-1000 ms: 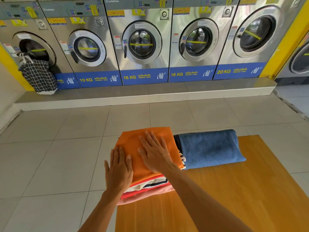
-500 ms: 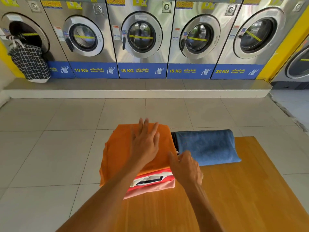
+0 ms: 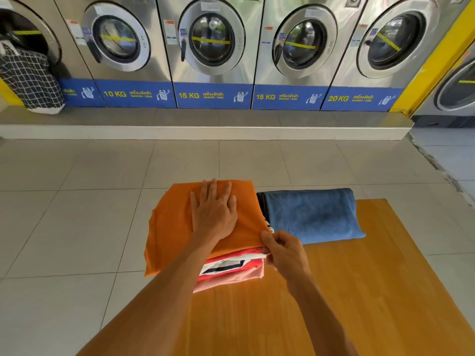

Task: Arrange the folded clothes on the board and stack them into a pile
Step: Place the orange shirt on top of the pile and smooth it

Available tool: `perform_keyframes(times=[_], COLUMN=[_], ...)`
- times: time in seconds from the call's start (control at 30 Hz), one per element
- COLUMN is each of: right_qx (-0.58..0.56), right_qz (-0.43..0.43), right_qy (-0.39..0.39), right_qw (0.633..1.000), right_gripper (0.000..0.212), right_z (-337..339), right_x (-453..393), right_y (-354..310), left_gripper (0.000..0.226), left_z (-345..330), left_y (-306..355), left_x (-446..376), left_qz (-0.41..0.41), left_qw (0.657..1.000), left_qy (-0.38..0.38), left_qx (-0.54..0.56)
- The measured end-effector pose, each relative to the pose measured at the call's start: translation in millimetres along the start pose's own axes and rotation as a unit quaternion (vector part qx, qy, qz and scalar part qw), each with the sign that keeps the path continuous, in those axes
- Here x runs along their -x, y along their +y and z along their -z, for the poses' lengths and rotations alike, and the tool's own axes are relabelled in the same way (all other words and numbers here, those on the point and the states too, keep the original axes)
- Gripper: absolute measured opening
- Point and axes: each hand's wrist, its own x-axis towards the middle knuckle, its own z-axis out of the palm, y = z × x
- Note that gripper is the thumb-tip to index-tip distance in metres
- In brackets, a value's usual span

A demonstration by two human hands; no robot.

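Head view: washers read "10 KG", "15 KG", "20 KG". Left hand presses flat, fingers spread, on the orange garment; right hand pinches its corner.

Across the upper frame, blue panels under the washers are reading — left to right — "10 KG", "15 KG", "15 KG", "20 KG".

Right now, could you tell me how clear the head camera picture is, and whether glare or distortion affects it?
In the head view, the wide-angle lens bows the washing machines outward. Daylight glares off their steel fronts and glass doors. The left hand on the orange garment and the right hand at the pile's corner look reasonably sharp; the wooden board shows a soft sheen.
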Motion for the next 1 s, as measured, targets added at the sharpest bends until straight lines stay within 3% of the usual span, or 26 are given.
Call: perform_keyframes(times=[0.23, 0.5, 0.63, 0.8, 0.9, 1.0], right_qx=[0.102, 0.332, 0.343, 0.320, 0.290, 0.338], right_qz=[0.059, 0.114, 0.097, 0.070, 0.094, 0.126], right_qy=[0.096, 0.046, 0.047, 0.129, 0.072, 0.023], right_qw=[0.988, 0.935, 0.933, 0.936, 0.950, 0.932], right_gripper=[0.044, 0.038, 0.035, 0.035, 0.055, 0.045], right_z=[-3, -40, -39, -44, -44, -38], right_x=[-40, -126, -146, -150, -149, -146], right_y=[-32, -86, -89, -82, -88, -88], left_gripper=[0.065, 0.069, 0.067, 0.070, 0.069, 0.068], left_z=[-6, -6, -7, -9, -11, -13], left_y=[2, 3, 5, 5, 5, 6], left_x=[12, 14, 15, 16, 15, 13], left_qz=[-0.014, -0.017, -0.021, -0.023, -0.017, -0.014], left_qw=[0.999, 0.999, 0.998, 0.998, 0.998, 0.998], left_qy=[0.019, 0.033, 0.037, 0.036, 0.043, 0.044], left_qx=[-0.023, -0.033, -0.040, -0.048, -0.051, -0.053])
